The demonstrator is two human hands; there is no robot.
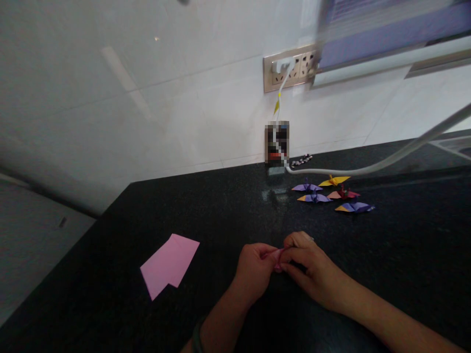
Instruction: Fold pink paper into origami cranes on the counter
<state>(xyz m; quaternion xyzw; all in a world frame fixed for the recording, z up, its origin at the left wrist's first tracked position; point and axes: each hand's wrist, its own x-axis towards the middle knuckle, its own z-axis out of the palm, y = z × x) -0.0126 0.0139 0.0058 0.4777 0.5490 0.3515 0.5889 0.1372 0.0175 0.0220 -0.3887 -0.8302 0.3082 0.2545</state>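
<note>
A small piece of folded pink paper (278, 260) is held between both hands above the dark counter. My left hand (255, 269) pinches its left side, with the fingers curled around it. From the other side, my right hand (312, 269) grips the paper between thumb and fingertips; a ring shows on one finger. Most of the paper's shape is hidden by the fingers. Left of my hands lies a flat pink paper sheet (170, 267) with angular edges. Beyond my right hand rest several folded paper cranes (315, 198), in purple, yellow and red.
The black speckled counter (110, 255) meets a white tiled wall (184, 108). A white cable (342, 171) runs along the back from a wall socket (290, 68). A blurred-out box (277, 142) leans on the wall, beside a beaded string (302, 160).
</note>
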